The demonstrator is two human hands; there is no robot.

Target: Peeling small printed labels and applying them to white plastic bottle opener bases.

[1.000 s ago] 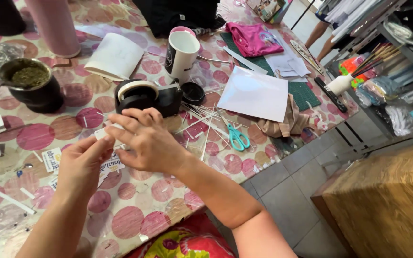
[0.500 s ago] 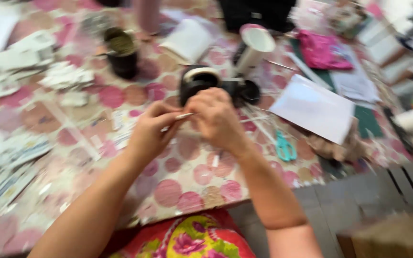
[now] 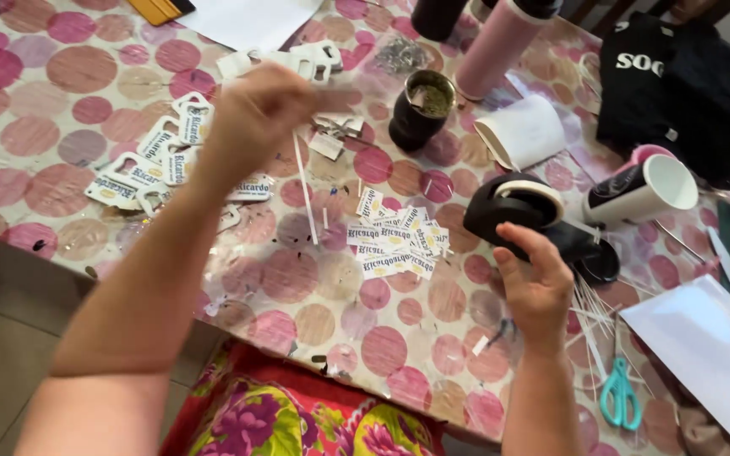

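Small white rectangular labels (image 3: 394, 241) lie heaped mid-counter (image 3: 44, 67) on glossy pink-dotted cloth, with larger white tags (image 3: 149, 165) to their left. The left hand (image 3: 255, 114), blurred, pinches a thin white strip (image 3: 304, 190). The right hand (image 3: 538, 283) has its fingers curled against the black tape dispenser (image 3: 513, 211); turquoise scissors (image 3: 620, 393) lie near the counter's edge.

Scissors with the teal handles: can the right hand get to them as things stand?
Probably yes. The right hand rests on the black tape dispenser; the scissors lie just beside its wrist on the table, with only thin white sticks between.
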